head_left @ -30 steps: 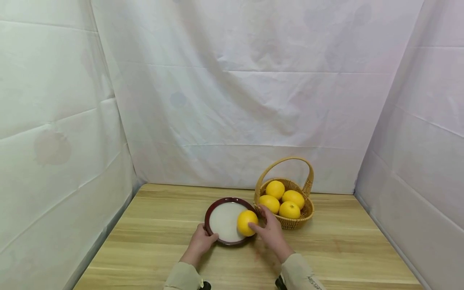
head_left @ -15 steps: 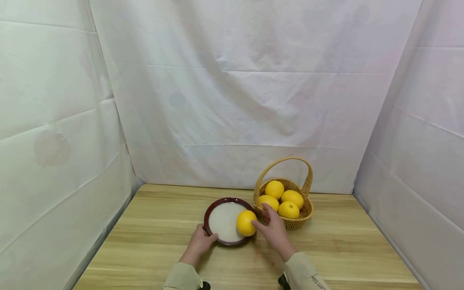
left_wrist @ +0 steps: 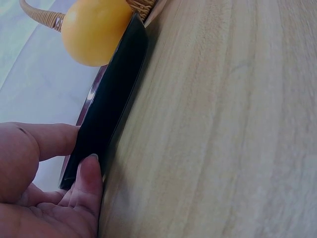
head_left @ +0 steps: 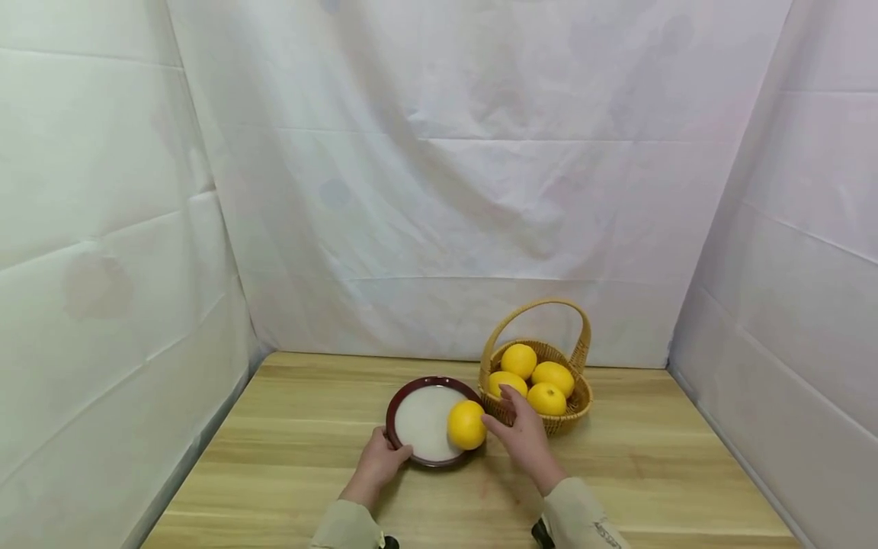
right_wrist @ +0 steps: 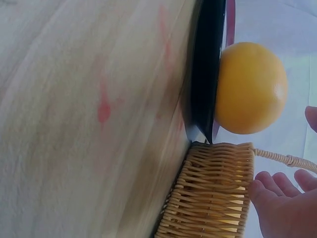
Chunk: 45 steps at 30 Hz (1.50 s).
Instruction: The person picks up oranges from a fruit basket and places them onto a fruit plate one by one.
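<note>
An orange (head_left: 466, 425) sits on the right side of a round plate (head_left: 425, 415) with a white inside and a dark red rim. My left hand (head_left: 377, 463) pinches the plate's near-left rim; in the left wrist view, thumb and fingers of that hand (left_wrist: 54, 203) clasp the plate's edge (left_wrist: 111, 94). To the right of the orange is my right hand (head_left: 527, 441), fingers spread and holding nothing. In the right wrist view a gap shows between this hand (right_wrist: 290, 210) and the orange (right_wrist: 252, 89), and its fingers are by the basket's rim.
Behind the right hand stands a wicker basket (head_left: 584, 398) with a tall handle (head_left: 542, 303), holding several more oranges (head_left: 520, 361). It stands close against the plate's right side. White cloth (head_left: 439, 213) hangs at the back and both sides of the wooden table (head_left: 295, 442).
My right hand has let go of the orange and drawn a little to the right. The orange stays on the plate. My left hand keeps its grip on the rim.
</note>
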Tool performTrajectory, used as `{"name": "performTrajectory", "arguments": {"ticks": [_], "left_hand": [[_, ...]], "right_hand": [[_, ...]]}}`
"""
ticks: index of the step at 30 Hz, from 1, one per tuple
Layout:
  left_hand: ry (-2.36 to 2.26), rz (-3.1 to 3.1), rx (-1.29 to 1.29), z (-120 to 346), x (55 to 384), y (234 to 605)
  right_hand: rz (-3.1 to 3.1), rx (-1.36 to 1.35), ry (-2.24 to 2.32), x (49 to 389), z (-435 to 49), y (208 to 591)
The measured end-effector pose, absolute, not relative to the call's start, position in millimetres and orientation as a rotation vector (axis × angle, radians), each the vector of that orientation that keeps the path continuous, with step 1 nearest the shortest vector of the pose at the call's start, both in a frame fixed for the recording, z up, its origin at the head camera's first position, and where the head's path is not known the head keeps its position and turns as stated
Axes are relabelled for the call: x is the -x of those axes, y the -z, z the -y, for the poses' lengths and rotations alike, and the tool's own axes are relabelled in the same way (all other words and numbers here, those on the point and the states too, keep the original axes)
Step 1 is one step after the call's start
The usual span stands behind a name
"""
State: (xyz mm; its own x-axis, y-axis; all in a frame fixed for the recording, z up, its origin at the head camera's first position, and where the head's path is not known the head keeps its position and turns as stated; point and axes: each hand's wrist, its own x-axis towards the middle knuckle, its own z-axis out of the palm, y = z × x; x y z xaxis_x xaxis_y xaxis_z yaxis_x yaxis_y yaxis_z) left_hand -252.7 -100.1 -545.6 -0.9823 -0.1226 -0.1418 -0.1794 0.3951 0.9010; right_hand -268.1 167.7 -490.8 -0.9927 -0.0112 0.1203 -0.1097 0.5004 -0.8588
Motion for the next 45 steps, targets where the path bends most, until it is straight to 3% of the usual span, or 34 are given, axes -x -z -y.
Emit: {"name": "performTrajectory", "arguments": {"ticks": [45], "left_hand": [[-1.710,-2.555,0.251,105.7,252.7,543.2]], "right_hand": [[2.615,-0.050,-1.347,279.5,-208.4,485.6]]}}
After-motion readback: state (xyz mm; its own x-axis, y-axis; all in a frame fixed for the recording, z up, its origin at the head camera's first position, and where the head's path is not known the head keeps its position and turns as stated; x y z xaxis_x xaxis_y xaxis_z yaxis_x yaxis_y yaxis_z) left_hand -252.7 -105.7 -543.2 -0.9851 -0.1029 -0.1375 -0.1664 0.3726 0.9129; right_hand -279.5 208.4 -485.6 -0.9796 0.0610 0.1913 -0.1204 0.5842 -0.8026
